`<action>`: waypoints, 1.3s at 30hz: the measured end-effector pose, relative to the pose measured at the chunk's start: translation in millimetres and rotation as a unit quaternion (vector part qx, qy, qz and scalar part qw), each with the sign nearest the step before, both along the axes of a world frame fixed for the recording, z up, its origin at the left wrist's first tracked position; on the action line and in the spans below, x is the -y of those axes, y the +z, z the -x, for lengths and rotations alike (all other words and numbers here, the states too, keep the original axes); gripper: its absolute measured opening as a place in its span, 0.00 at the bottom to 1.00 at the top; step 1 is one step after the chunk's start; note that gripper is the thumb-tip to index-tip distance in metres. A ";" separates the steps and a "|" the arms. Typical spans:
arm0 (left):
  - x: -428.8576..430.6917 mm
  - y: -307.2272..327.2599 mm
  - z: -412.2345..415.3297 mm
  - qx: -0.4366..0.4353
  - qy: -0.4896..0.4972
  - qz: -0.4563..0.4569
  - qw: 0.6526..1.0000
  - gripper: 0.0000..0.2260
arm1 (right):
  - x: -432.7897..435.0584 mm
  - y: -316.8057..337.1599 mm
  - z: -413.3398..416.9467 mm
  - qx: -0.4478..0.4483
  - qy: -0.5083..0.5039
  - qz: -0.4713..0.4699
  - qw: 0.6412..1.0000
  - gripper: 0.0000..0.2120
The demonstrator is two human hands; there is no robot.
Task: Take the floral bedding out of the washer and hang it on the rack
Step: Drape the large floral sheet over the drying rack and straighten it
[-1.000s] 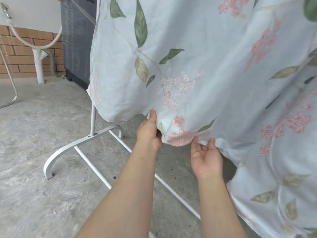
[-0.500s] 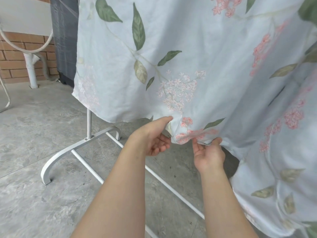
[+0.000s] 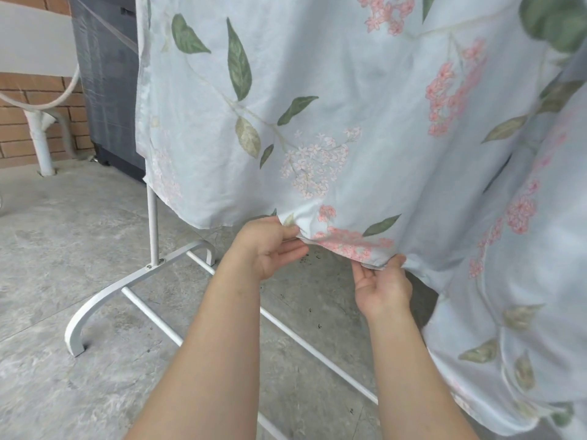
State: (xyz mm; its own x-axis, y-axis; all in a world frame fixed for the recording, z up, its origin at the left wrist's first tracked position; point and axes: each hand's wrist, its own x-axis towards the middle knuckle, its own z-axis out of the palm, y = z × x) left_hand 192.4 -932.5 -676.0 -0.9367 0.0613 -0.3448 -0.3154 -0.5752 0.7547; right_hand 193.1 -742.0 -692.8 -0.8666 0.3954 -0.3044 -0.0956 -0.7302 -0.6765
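Hanging over the rack [image 3: 152, 217], the floral bedding [image 3: 333, 90] falls as a broad curtain of thin cloth, its lower hem clear of the floor [image 3: 63, 249] on the left and dropping lower on the right. The left hand [image 3: 270, 246] has a narrow grip, thumb and fingers pinching the hem where it bunches. The right hand [image 3: 381, 287] lies palm up, its grip closed on a folded bit of the same hem a little farther along.

The fabric looks light, soft and limp, and possibly damp. It should slide easily over the rail and crease wherever it gathers. The hem and corners seem the best places to take hold, since pulling there spreads the cloth without stretching the middle.

By count: two hands and one rack, showing one upright post, one curved foot and two thin floor rails. One bedding piece shows, though I cannot tell whether the folds at right belong to it. One dark grey appliance [image 3: 108, 90] behind may be the washer.
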 end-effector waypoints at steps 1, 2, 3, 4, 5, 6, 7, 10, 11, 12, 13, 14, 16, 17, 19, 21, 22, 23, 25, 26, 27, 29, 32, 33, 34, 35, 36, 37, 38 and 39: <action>-1.3 -0.8 1.3 -0.003 0.020 -0.046 0.999 0.10 | -0.1 0.4 -0.6 0.001 0.000 0.007 1.000 0.18; -1.9 -3.1 4.4 -0.006 0.044 -0.102 0.994 0.11 | 0.5 -0.3 0.0 0.003 0.000 0.011 1.000 0.18; -3.6 -5.0 6.1 -0.010 0.068 -0.163 0.984 0.12 | 1.8 -1.5 0.5 0.005 0.004 0.016 1.000 0.18; -6.0 -8.7 8.0 -0.007 0.091 -0.220 0.971 0.13 | 3.8 -3.5 1.4 0.008 0.009 0.019 1.000 0.18; -8.9 -12.1 8.6 0.003 0.108 -0.268 0.957 0.14 | 6.4 -5.0 1.7 0.009 0.014 0.022 1.000 0.19; -12.5 -14.6 7.8 0.014 0.122 -0.293 0.948 0.14 | 9.0 -7.1 2.4 0.012 0.018 0.022 1.000 0.19; -15.3 -18.9 8.9 0.023 0.136 -0.297 0.945 0.14 | 11.6 -8.4 2.5 0.013 0.022 0.017 1.000 0.19; -18.5 -24.8 9.8 0.044 0.152 -0.242 0.957 0.14 | 16.5 -12.4 1.1 0.044 0.061 -0.074 0.994 0.17; -19.8 -24.6 7.9 0.046 0.135 -0.215 0.966 0.14 | 17.0 -13.4 0.8 0.073 0.091 -0.142 0.983 0.17; -23.1 -23.5 5.2 0.050 0.100 -0.186 0.976 0.13 | 16.8 -14.4 -0.1 0.106 0.126 -0.232 0.959 0.17; -29.0 -21.7 1.2 0.047 0.050 -0.136 0.988 0.12 | 17.2 -14.7 -1.9 0.138 0.163 -0.324 0.922 0.18; -38.5 -20.9 -3.2 0.049 -0.012 -0.060 0.997 0.10 | 15.6 -16.6 -4.6 0.160 0.197 -0.404 0.879 0.18; -54.2 -33.2 -7.8 0.057 -0.126 0.149 0.979 0.08 | 12.9 -23.6 -14.9 0.160 0.284 -0.570 0.754 0.16; -58.8 -39.3 -10.7 0.056 -0.167 0.240 0.955 0.07 | 10.9 -30.8 -21.5 0.143 0.338 -0.634 0.681 0.16; -65.8 -41.9 -18.9 0.033 -0.244 0.317 0.916 0.11 | -0.3 -53.9 -43.2 0.148 0.436 -0.665 0.588 0.17; -76.5 -45.7 -20.1 0.013 -0.323 0.319 0.891 0.21 | -23.9 -86.0 -66.9 0.189 0.522 -0.644 0.526 0.18; -84.7 -43.2 -21.8 -0.006 -0.367 0.317 0.874 0.26 | -37.1 -99.5 -77.7 0.231 0.550 -0.622 0.507 0.18; -100.5 -38.1 -27.4 -0.047 -0.436 0.319 0.840 0.28 | -57.2 -110.5 -91.2 0.275 0.560 -0.601 0.500 0.20; -131.8 -41.2 -39.2 -0.065 -0.491 0.341 0.799 0.29 | -93.1 -117.2 -112.1 0.332 0.539 -0.579 0.514 0.24; -149.3 -42.6 -47.2 -0.070 -0.479 0.325 0.813 0.28 | -110.4 -115.1 -121.7 0.350 0.516 -0.568 0.537 0.25; -151.0 -70.4 -39.5 -0.060 -0.468 0.287 0.834 0.28 | -127.7 -114.1 -127.9 0.356 0.487 -0.556 0.572 0.25; -178.2 -181.1 12.1 0.005 -0.452 0.271 0.850 0.35 | -166.1 -104.2 -147.7 0.363 0.414 -0.515 0.656 0.23; -224.6 -218.8 -8.1 -0.034 -0.510 0.202 0.835 0.38 | -218.3 -81.6 -179.7 0.367 0.327 -0.455 0.743 0.21; -249.9 -185.0 -39.6 -0.066 -0.561 0.216 0.797 0.40 | -238.4 -73.8 -193.6 0.367 0.305 -0.443 0.759 0.21; -265.4 -119.7 -85.5 -0.131 -0.589 0.245 0.759 0.46 | -255.6 -66.7 -206.7 0.369 0.288 -0.438 0.768 0.21; -284.2 -72.8 -126.8 -0.196 -0.631 0.265 0.702 0.52 | -272.4 -59.5 -219.7 0.368 0.268 -0.435 0.777 0.20; -302.8 -63.6 -139.0 -0.251 -0.624 0.279 0.685 0.56 | -290.1 -52.0 -235.5 0.366 0.245 -0.428 0.789 0.21; -316.0 -69.2 -139.9 -0.263 -0.602 0.278 0.700 0.55 | -303.6 -44.3 -248.6 0.361 0.223 -0.419 0.803 0.22; -332.8 -60.8 -156.7 -0.279 -0.610 0.266 0.692 0.51 | -319.4 -36.2 -265.5 0.354 0.197 -0.406 0.819 0.23; -343.9 -56.9 -168.2 -0.295 -0.612 0.268 0.683 0.48 | -329.7 -27.9 -278.3 0.347 0.178 -0.394 0.832 0.25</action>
